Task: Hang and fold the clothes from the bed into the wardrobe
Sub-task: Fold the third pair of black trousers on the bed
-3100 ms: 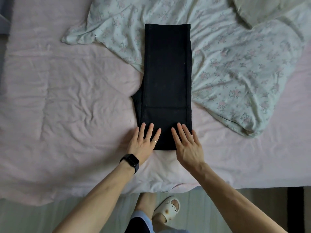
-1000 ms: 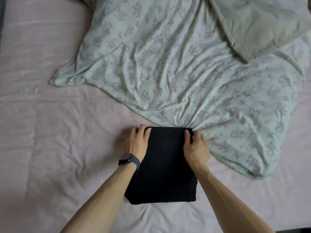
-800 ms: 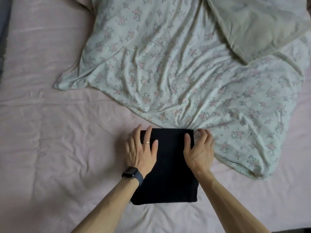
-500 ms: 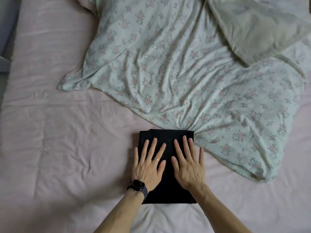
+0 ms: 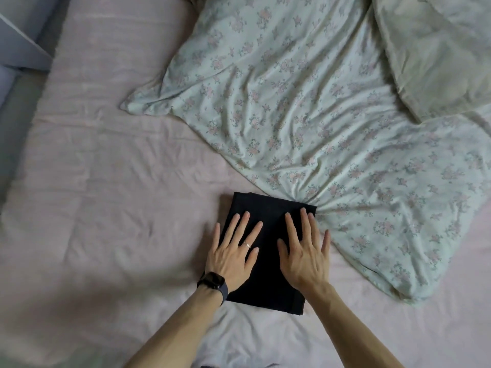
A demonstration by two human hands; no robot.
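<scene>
Both hands lie flat with fingers straight on the folded black garment (image 5: 268, 277), left hand (image 5: 231, 257) on its left half, right hand (image 5: 305, 257) on its right; the garment sits on the pink sheet (image 5: 106, 208), far right corner touching the floral duvet (image 5: 305, 115); bare sheet stretches left.

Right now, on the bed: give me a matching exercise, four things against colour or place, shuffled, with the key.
Things:
1. folded garment
2. duvet
3. sheet
4. watch

Matches:
a. pale pink
b. on the left wrist
c. floral print
d. flat under the left hand and right hand

Pairs: 1-d, 2-c, 3-a, 4-b
</scene>
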